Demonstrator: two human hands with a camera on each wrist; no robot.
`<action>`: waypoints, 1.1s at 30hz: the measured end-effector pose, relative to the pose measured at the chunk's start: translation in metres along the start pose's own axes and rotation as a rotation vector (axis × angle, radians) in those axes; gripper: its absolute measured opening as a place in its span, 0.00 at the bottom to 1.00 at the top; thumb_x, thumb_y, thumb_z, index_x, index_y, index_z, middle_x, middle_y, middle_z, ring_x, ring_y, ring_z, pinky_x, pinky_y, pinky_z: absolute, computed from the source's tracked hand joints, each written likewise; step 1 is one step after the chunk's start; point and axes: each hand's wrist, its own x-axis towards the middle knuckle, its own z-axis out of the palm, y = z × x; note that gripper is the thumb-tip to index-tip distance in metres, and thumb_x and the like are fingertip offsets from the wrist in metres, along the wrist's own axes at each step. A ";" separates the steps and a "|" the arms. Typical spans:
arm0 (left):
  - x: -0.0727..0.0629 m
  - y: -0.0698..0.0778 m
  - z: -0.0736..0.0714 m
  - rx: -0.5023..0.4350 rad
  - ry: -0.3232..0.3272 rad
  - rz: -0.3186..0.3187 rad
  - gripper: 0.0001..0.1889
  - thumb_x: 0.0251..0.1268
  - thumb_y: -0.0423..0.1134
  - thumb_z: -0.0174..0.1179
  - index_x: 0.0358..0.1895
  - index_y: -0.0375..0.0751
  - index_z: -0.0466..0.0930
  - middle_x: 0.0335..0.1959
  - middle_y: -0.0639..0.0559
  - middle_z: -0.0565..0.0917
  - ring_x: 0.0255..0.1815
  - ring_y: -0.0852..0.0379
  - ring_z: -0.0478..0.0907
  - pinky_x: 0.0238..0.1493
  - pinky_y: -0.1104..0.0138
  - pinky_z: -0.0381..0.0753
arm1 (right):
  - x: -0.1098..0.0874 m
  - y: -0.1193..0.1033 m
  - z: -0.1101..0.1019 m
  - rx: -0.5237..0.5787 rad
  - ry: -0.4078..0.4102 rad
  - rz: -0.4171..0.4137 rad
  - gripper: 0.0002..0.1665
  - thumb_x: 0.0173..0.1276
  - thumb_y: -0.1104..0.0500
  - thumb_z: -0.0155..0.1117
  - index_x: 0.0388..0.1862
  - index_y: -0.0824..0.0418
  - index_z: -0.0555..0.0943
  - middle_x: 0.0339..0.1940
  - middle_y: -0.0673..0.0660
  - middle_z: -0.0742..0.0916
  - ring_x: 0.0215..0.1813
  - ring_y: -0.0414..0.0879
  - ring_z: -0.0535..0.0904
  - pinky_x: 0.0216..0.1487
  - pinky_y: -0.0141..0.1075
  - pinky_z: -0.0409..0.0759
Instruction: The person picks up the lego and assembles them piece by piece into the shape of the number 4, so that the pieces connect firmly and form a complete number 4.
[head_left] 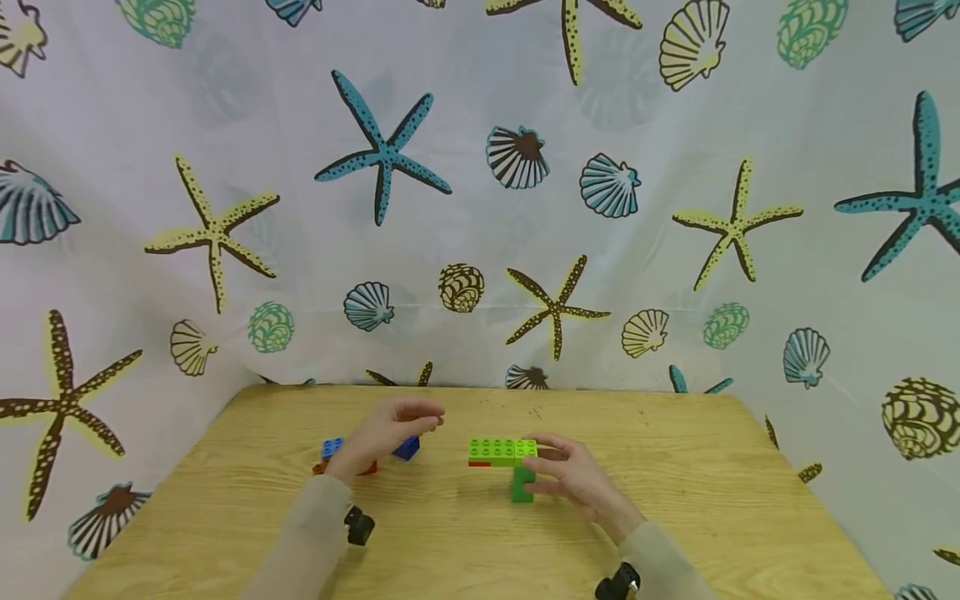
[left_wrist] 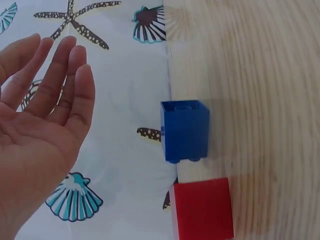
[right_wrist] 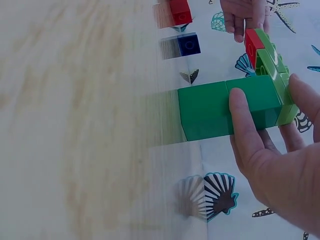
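Observation:
A toy-brick structure stands on the table: dark green bricks (head_left: 522, 488) stacked as a column, with lime green bricks (head_left: 492, 450) across the top reaching left. Under the left end of that overhang sits a red brick (right_wrist: 253, 46). My right hand (head_left: 576, 479) holds the structure from the right, fingers on the dark green column and at the lime top. My left hand (head_left: 386, 435) hovers with relaxed fingers and holds nothing. Near it are a dark blue brick (left_wrist: 185, 131) and a red brick (left_wrist: 204, 210); the hand partly hides these in the head view.
A lighter blue brick (head_left: 332, 447) and an orange-brown piece (head_left: 319, 468) lie left of the left wrist. The wooden table (head_left: 660, 450) ends at a white curtain (head_left: 465, 225) printed with starfish and shells, which also hangs along both sides.

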 end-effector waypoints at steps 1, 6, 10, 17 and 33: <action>0.000 -0.002 -0.002 -0.004 0.001 -0.005 0.19 0.70 0.46 0.59 0.59 0.40 0.79 0.55 0.42 0.83 0.55 0.46 0.81 0.59 0.51 0.78 | 0.000 0.000 0.000 0.001 0.001 0.000 0.39 0.67 0.57 0.68 0.73 0.66 0.65 0.61 0.62 0.79 0.57 0.46 0.80 0.54 0.47 0.82; 0.000 -0.009 -0.010 0.019 0.007 -0.041 0.18 0.69 0.44 0.61 0.57 0.41 0.81 0.55 0.40 0.83 0.55 0.46 0.80 0.59 0.50 0.77 | 0.000 0.001 0.000 0.005 0.003 -0.003 0.38 0.68 0.58 0.67 0.72 0.66 0.66 0.59 0.60 0.80 0.56 0.45 0.81 0.53 0.46 0.83; 0.000 -0.013 -0.016 0.109 0.017 -0.084 0.14 0.67 0.39 0.63 0.53 0.43 0.83 0.54 0.44 0.83 0.54 0.48 0.78 0.57 0.55 0.78 | 0.000 0.001 0.000 0.007 -0.006 -0.004 0.37 0.68 0.58 0.66 0.73 0.67 0.65 0.59 0.60 0.81 0.55 0.46 0.81 0.53 0.45 0.83; 0.004 -0.025 -0.026 0.220 0.010 -0.091 0.15 0.61 0.30 0.64 0.52 0.38 0.83 0.50 0.39 0.84 0.51 0.44 0.76 0.48 0.62 0.74 | 0.000 0.001 -0.001 0.010 -0.015 -0.009 0.38 0.67 0.58 0.67 0.72 0.68 0.65 0.57 0.59 0.82 0.55 0.46 0.81 0.54 0.47 0.82; 0.012 -0.041 -0.027 0.301 0.008 -0.217 0.22 0.54 0.27 0.68 0.55 0.39 0.82 0.57 0.42 0.79 0.58 0.38 0.70 0.56 0.49 0.74 | 0.001 0.003 -0.001 0.007 -0.012 -0.008 0.37 0.67 0.58 0.68 0.71 0.67 0.66 0.56 0.59 0.82 0.54 0.46 0.81 0.53 0.45 0.83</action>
